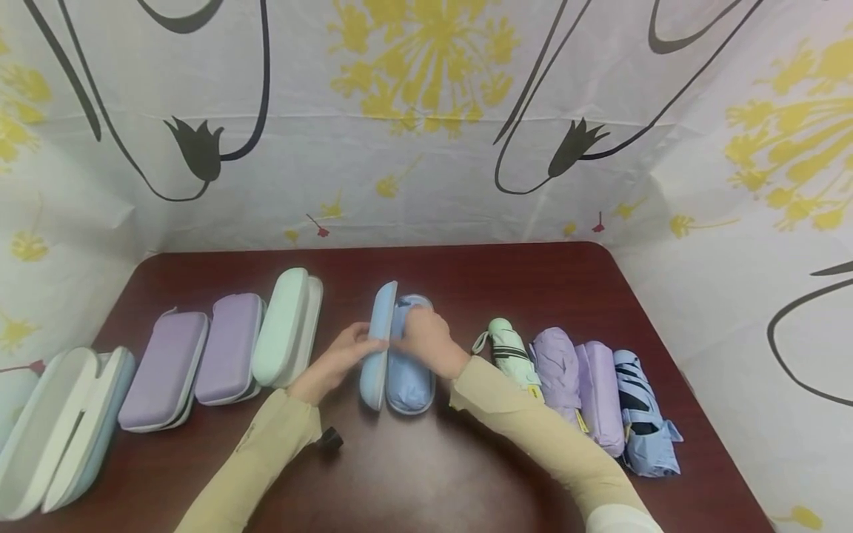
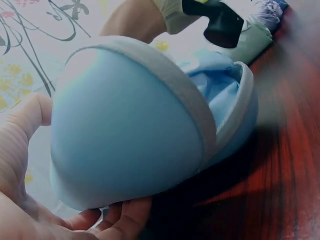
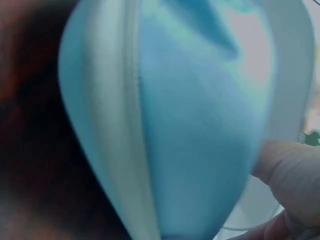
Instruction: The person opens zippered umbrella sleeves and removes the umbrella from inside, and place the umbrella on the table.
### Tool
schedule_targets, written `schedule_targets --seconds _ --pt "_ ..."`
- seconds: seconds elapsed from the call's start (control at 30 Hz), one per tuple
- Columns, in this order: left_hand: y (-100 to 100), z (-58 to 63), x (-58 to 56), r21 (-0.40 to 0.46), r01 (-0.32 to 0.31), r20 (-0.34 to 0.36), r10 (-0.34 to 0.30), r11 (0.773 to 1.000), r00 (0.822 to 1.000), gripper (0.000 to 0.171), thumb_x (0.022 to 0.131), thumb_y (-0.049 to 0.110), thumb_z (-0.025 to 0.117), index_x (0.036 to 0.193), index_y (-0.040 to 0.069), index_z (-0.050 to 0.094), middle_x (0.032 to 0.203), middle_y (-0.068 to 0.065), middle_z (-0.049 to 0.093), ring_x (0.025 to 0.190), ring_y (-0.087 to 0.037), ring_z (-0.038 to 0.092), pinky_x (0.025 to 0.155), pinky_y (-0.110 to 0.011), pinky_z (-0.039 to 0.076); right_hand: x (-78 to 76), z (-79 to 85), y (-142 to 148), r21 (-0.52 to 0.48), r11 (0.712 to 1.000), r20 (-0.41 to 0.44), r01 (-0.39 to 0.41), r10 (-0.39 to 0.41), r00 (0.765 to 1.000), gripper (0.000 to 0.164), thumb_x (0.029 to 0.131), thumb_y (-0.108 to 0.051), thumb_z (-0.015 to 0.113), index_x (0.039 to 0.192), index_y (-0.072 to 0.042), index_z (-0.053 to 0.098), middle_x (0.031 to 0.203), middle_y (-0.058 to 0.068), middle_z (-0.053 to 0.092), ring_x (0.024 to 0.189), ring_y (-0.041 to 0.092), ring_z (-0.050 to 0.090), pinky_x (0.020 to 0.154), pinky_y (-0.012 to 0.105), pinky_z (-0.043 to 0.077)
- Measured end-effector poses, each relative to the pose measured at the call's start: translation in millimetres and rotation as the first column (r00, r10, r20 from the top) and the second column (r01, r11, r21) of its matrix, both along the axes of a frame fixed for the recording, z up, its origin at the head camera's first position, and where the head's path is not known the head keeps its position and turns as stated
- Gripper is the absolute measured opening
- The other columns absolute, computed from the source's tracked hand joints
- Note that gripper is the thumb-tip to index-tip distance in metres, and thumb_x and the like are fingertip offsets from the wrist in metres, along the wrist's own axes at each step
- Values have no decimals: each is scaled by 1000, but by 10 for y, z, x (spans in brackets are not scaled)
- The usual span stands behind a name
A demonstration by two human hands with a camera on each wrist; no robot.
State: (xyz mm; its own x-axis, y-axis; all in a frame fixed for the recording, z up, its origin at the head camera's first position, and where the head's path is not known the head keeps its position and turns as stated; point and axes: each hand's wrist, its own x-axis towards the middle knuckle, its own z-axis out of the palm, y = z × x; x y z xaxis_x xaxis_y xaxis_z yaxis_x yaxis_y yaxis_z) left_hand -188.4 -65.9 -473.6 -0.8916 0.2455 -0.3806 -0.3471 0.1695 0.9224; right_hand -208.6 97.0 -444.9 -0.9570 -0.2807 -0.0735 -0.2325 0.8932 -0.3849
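A light blue zip case (image 1: pixel 378 337) stands on its base with the lid raised, mid-table. My left hand (image 1: pixel 343 354) holds the lid from the left; in the left wrist view its thumb and fingers (image 2: pixel 132 215) spread around the lid's rounded end (image 2: pixel 125 125). A blue folded umbrella (image 1: pixel 409 381) lies in the case's right half, its smooth fabric (image 3: pixel 205 115) filling that half in the right wrist view. My right hand (image 1: pixel 429 340) is over the umbrella's upper part with fingers bent down onto it, the fingertips hidden in the head view.
Left of me lie two purple cases (image 1: pixel 166 370), a mint case (image 1: pixel 283 326) slightly ajar and an open blue case (image 1: pixel 83 444). To the right, a mint umbrella (image 1: pixel 509 352), two purple umbrellas (image 1: pixel 556 363) and a dark-striped blue umbrella (image 1: pixel 646 422) lie side by side.
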Motion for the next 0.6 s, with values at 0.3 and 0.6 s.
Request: schedule_targets --seconds 0.3,0.6 --pt "35 -35 49 49 -47 22 46 998 999 71 78 17 64 135 -9 29 122 -29 49 105 -33 54 90 -45 45 -24 -86 -133 71 997 -23 42 -40 999 76 69 -32 76 115 17 43 95 26 57 82 38 60 64 43 53" --pt "71 -50 35 59 -37 57 34 998 998 76 79 20 64 138 -5 25 126 -28 45 110 -35 52 93 -47 42 -110 -127 39 -232 967 185 106 -63 981 97 64 -26 84 134 11 28 110 25 55 94 32 59 78 41 50"
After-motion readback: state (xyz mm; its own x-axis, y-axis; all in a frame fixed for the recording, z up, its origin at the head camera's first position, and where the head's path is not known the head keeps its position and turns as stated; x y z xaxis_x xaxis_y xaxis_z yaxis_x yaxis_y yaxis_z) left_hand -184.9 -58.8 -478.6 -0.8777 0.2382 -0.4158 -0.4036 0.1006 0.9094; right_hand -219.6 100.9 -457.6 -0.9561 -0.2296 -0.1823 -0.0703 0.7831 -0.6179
